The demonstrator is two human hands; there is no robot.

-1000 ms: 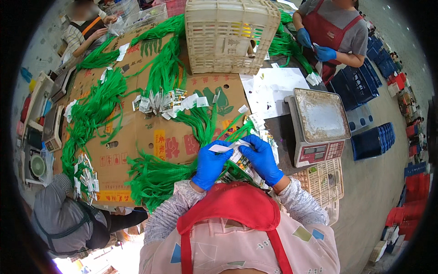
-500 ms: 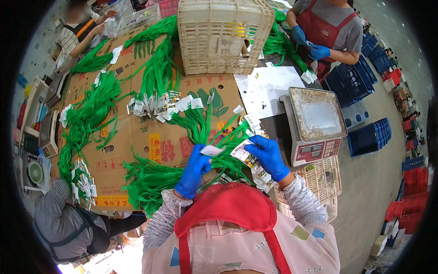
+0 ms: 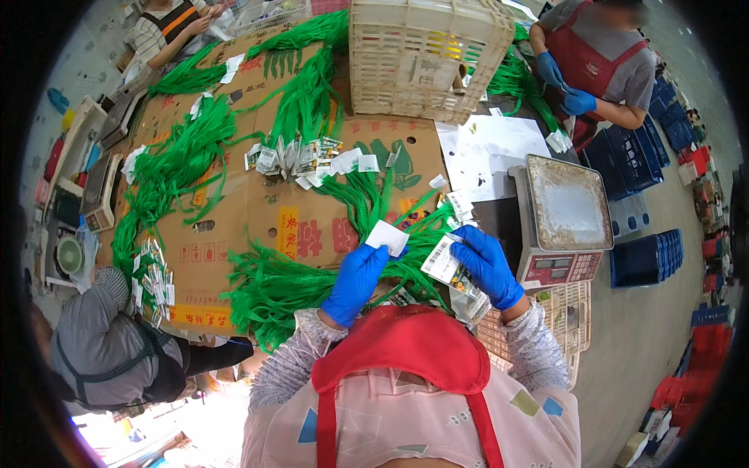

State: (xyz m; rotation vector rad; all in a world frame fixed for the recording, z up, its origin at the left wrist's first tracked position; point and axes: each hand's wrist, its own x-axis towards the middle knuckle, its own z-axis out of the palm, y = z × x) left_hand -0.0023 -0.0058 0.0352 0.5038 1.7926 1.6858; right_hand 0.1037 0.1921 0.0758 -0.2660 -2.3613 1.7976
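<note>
- Far left, a person in a grey top [image 3: 101, 343] bends over the edge of the desk [image 3: 234, 210], which is covered in flattened brown cardboard, with a cluster of small white tags [image 3: 152, 273] just beside them.
- Long bundles of green net bags [image 3: 179, 156] sprawl across the cardboard, and a loose pile of them [image 3: 273, 288] lies right under the working hands.
- Left hand [image 3: 355, 281], in a blue glove: its grip is pinched closed on a small white paper tag [image 3: 388, 235], which sticks up above the fingertips.
- Right hand [image 3: 485, 265], also blue-gloved: its grip is closed round a striped white label [image 3: 441, 259], held just left of the palm, near the other tag but apart from it.
- Right of that hand sits a grey weighing scale with a metal tray [image 3: 566, 214].
- Top centre stands a cream plastic lattice basket [image 3: 425, 54]; top right, another person's blue-gloved hands [image 3: 566, 86].
</note>
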